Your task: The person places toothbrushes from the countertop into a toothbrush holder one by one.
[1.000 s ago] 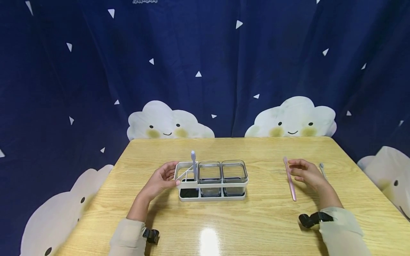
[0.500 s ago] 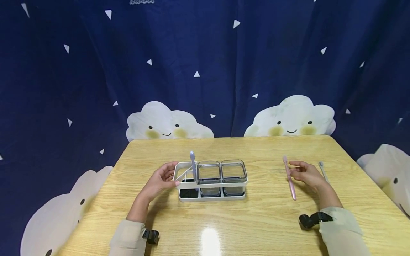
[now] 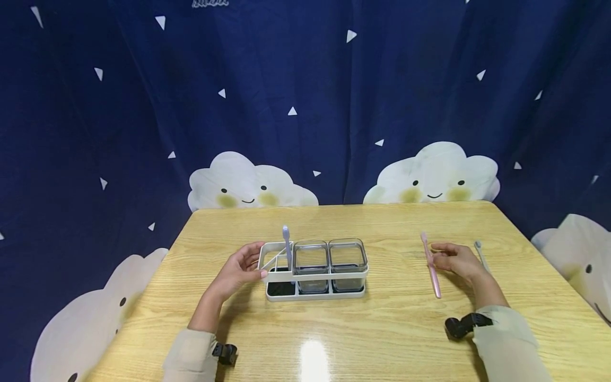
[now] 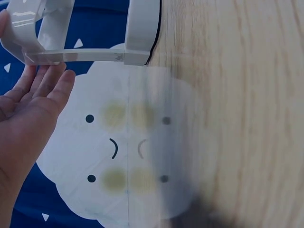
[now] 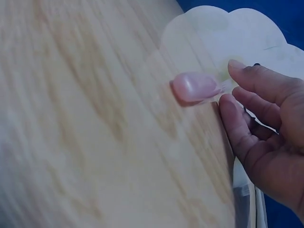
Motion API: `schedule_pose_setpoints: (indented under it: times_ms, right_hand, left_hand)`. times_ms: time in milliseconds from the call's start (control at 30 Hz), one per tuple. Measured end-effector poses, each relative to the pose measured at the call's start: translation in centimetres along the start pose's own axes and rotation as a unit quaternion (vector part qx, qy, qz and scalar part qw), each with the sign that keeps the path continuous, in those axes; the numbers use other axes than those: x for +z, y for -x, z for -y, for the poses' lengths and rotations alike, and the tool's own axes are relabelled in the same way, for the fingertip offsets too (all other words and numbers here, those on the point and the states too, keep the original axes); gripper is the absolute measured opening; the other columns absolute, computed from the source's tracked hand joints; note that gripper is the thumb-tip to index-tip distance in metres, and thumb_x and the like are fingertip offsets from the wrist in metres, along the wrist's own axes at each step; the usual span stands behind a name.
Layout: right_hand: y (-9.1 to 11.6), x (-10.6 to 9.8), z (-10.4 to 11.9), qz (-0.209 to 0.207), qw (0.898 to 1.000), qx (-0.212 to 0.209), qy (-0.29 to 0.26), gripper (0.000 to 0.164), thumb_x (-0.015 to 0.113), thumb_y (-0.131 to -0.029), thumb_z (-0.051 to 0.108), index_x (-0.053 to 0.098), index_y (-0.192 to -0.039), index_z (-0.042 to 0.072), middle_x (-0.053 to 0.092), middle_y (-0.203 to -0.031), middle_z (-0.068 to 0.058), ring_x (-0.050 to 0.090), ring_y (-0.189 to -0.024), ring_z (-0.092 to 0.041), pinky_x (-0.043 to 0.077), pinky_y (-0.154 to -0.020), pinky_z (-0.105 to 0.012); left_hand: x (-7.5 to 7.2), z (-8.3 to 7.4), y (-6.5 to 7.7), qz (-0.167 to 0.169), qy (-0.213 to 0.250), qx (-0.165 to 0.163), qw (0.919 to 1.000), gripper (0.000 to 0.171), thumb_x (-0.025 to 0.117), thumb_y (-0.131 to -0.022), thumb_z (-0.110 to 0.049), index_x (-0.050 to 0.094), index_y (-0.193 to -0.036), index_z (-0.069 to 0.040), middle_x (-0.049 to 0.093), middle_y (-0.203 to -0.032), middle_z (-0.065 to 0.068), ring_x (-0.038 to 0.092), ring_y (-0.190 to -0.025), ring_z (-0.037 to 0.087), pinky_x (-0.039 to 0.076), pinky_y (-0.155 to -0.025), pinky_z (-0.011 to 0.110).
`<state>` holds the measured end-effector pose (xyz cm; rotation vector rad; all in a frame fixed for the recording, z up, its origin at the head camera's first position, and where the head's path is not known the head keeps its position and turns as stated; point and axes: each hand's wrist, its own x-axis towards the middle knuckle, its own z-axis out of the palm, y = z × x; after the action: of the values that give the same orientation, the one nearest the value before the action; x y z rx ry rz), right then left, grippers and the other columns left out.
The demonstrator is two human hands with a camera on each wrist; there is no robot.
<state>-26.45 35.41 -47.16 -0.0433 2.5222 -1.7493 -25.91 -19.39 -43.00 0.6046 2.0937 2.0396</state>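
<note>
My left hand (image 3: 237, 270) grips the left end of a white toothbrush holder (image 3: 329, 276), thumb in front and fingers behind. In the left wrist view, fingertips rest against the holder's frame (image 4: 85, 56). A lavender toothbrush (image 3: 287, 245) stands upright in a left compartment, and two clear square cups (image 3: 312, 260) sit in the middle and right ones. My right hand (image 3: 460, 262) is beside a pink toothbrush (image 3: 433, 276) lying on the table. In the right wrist view, thumb and index finger are parted close around the pink handle (image 5: 194, 88).
A pale grey-blue toothbrush (image 3: 480, 252) lies behind my right hand, partly hidden by it. The wooden table (image 3: 382, 334) ends at the back against a dark blue curtain (image 3: 305, 63) with white clouds and triangles.
My right fingers have lowered slightly and come closer to the pink toothbrush. The left hand keeps its hold on the holder.
</note>
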Motion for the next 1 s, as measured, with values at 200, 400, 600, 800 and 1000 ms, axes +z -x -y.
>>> schedule_pose_setpoints:
  times_ms: [200, 400, 600, 800, 1000]
  right_hand:
    - [-0.3, 0.0, -0.2, -0.004, 1.000, 0.015, 0.022, 0.057, 0.062, -0.088, 0.007, 0.036, -0.132, -0.018, 0.053, -0.106, -0.023, 0.058, -0.083, -0.009, 0.052, -0.075, -0.028]
    - [-0.4, 0.7, 0.3, -0.016, 0.999, 0.023, 0.038, 0.062, 0.066, -0.085, 0.009, 0.035, -0.132, -0.018, 0.057, -0.107, -0.026, 0.062, -0.080, -0.011, 0.052, -0.072, -0.028]
    - [-0.6, 1.3, 0.2, -0.030, 0.999, 0.030, 0.033, 0.065, 0.068, -0.083, 0.008, 0.034, -0.132, -0.019, 0.053, -0.111, -0.033, 0.064, -0.080, -0.018, 0.052, -0.070, -0.028]
    - [-0.9, 1.5, 0.5, -0.049, 0.993, 0.049, 0.096, 0.062, 0.070, -0.082, 0.012, 0.041, -0.128, -0.018, 0.057, -0.106, -0.029, 0.061, -0.079, -0.018, 0.051, -0.066, -0.027]
    - [-0.7, 1.3, 0.8, -0.044, 0.992, 0.054, 0.102, 0.057, 0.069, -0.083, 0.010, 0.044, -0.125, -0.019, 0.061, -0.101, -0.026, 0.061, -0.079, -0.019, 0.051, -0.066, -0.028]
  left_hand:
    - [0.0, 0.0, 0.0, 0.000, -0.007, 0.000, 1.0000, 0.068, 0.070, -0.073, 0.011, 0.038, -0.133, 0.009, 0.043, -0.128, 0.031, 0.037, -0.120, 0.047, 0.038, -0.097, 0.032]
    - [0.0, 0.1, 0.0, 0.000, 0.001, 0.001, 1.0000, 0.068, 0.070, -0.074, 0.011, 0.037, -0.133, 0.009, 0.040, -0.129, 0.035, 0.035, -0.120, 0.049, 0.039, -0.096, 0.030]
    - [0.0, 0.1, 0.1, 0.001, -0.003, 0.000, 1.0000, 0.068, 0.070, -0.075, 0.010, 0.036, -0.134, 0.009, 0.042, -0.129, 0.031, 0.035, -0.121, 0.048, 0.037, -0.098, 0.034]
    - [0.0, -0.1, 0.1, -0.001, -0.015, 0.001, 0.9999, 0.067, 0.069, -0.075, 0.010, 0.037, -0.134, 0.009, 0.042, -0.129, 0.031, 0.039, -0.120, 0.044, 0.037, -0.098, 0.035]
    - [0.0, 0.0, 0.1, 0.002, -0.008, 0.002, 1.0000, 0.068, 0.069, -0.075, 0.010, 0.036, -0.134, 0.009, 0.042, -0.129, 0.031, 0.036, -0.121, 0.046, 0.036, -0.099, 0.039]
